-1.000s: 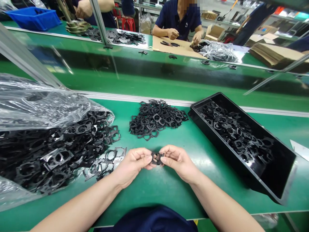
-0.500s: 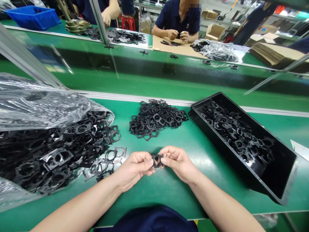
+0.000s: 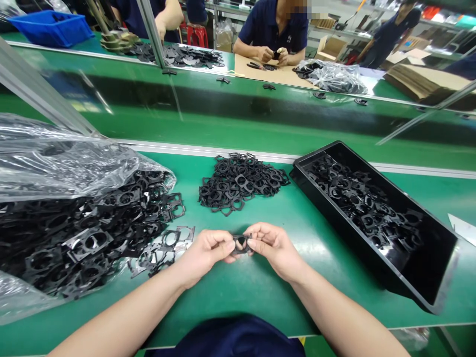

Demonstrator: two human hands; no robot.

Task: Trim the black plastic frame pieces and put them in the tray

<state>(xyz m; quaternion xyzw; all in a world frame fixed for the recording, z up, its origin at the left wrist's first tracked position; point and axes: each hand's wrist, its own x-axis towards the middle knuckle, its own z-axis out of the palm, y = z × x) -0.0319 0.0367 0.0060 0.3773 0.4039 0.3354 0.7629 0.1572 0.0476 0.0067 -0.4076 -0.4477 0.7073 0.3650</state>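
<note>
From the head view, I see the left hand [image 3: 208, 252] and right hand [image 3: 274, 248] pinching a black part [image 3: 241, 237] over the table [image 3: 241, 292], midway between near and far edges; a ring pile [image 3: 243, 183] sits toward the far edge.

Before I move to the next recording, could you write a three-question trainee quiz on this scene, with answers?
1. Who grips the small black plastic frame with a rounded opening: A) one hand, B) both hands, C) neither?
2. True or false: the loose heap of black plastic ring-shaped parts lies between the clear plastic bag and the black rectangular plastic tray.
3. Fill in: the open blue plastic bin is in the picture's upper ____ corner.

Key: 1. B, left hand and right hand. 2. True. 3. Left.
</note>
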